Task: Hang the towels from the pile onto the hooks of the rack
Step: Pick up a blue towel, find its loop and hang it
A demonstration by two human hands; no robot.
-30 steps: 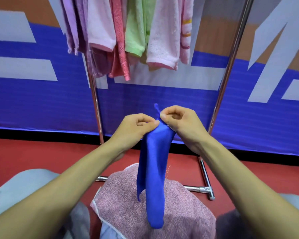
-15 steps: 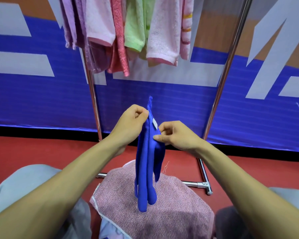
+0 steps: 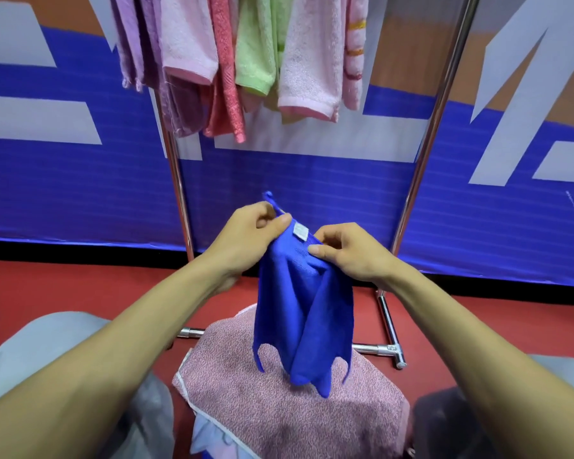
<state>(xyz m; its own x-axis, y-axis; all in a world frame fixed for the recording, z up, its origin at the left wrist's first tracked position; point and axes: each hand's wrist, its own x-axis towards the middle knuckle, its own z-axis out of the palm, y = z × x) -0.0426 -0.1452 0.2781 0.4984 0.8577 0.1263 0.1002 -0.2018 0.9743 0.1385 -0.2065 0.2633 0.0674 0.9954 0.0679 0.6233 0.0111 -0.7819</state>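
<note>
- On the far left and middle of the rack (image 3: 176, 180), a row of hung towels (image 3: 256, 44) is already up: lilac, pink, coral, green and pale pink. The hooks lie above the frame, so I cannot tell how many are free. No towel shows on the stretch towards the right post.
- The left hand (image 3: 249, 233) pinches the top corner of the blue towel (image 3: 302, 309) between thumb and curled fingers. The hanging loop (image 3: 269, 197) sticks up just above it.
- The blue towel hangs in the air between the hands, over the pile and well below the hung row. It is not yet on a hook.
- The right hand (image 3: 348, 250) pinches the top edge just right of the white label (image 3: 300, 230).
- Near, in the lap, the pile (image 3: 279, 419) has a mottled pink towel on top and paler ones beneath, so several hangings remain.
- Half a second ago the right hand gripped lower on a narrow bunch. It now sits at the top edge, and the cloth is spread wider.
</note>
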